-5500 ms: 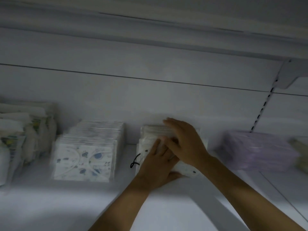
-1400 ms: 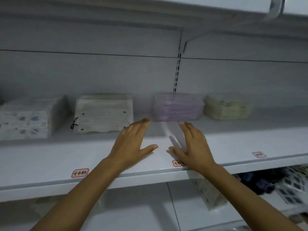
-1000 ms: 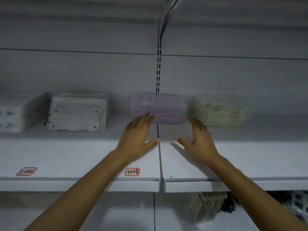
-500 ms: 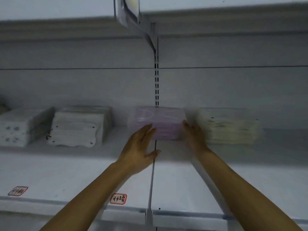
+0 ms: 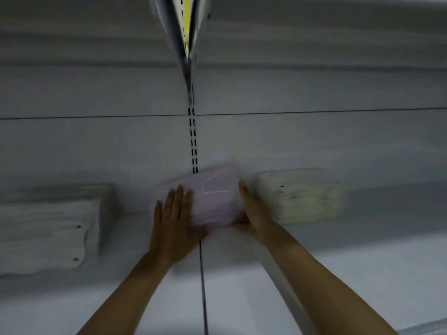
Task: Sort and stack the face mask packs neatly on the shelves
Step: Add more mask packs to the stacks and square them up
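White shelf (image 5: pixel 242 298), dim light: the purple pack (image 5: pixel 212 201) sits at the back over the seam, left hand (image 5: pixel 174 218) flat against its left end, right hand (image 5: pixel 251 213) cupping the right end, probably to square it between neighbouring stacks.

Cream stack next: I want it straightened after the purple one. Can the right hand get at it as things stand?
Probably yes: the right hand sits just left of the cream stack, nothing between them.
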The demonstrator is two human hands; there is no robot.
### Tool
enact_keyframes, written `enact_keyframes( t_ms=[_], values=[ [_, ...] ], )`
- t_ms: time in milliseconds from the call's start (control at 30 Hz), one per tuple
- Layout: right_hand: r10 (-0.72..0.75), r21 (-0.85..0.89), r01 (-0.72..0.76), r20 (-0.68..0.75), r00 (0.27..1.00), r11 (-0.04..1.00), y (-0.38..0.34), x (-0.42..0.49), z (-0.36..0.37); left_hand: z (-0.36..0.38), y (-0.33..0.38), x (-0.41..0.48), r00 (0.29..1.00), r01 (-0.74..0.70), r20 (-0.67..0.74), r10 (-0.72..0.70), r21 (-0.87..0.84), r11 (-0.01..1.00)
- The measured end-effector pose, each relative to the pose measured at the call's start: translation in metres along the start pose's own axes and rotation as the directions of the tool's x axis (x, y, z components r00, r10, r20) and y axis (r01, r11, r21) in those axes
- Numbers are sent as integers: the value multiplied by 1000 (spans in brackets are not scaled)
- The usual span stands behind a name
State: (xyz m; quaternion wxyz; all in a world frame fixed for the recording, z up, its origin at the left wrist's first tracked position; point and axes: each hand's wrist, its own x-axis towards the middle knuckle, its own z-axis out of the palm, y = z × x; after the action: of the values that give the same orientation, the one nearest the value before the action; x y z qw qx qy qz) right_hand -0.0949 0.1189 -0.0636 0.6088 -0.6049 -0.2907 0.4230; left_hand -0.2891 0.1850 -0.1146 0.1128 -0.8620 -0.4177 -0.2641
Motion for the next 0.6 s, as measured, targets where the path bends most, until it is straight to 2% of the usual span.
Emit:
enact_keyframes(
  t_ms=[67, 167, 267, 433, 533, 600],
  values=[
    [50, 27, -50, 4, 999, 998, -6, 7, -1, -2, 0, 2, 1000, -10, -19, 9, -26, 1000],
    [189, 65, -193, 61, 980, 979, -31, -7, 1, -2, 0, 3, 999, -18, -51, 16, -41, 999],
    [258, 93, -271, 136, 957, 958, -33, -4, -5, -1, -1, 3, 997, -32, -69, 28, -51, 998],
    [309, 23, -318, 186, 933, 948, -38, 0, -2, -3, 1, 3, 998, -8, -56, 3, -72, 997],
    [286, -16, -287, 138, 948, 958, -40, 3, 8, -6, 1, 2, 999, -3, -48, -1, -78, 997],
    [306, -19, -307, 164, 938, 952, -38, 7, 9, -6, 0, 2, 1000, 0, -26, -2, -77, 997]
  ],
)
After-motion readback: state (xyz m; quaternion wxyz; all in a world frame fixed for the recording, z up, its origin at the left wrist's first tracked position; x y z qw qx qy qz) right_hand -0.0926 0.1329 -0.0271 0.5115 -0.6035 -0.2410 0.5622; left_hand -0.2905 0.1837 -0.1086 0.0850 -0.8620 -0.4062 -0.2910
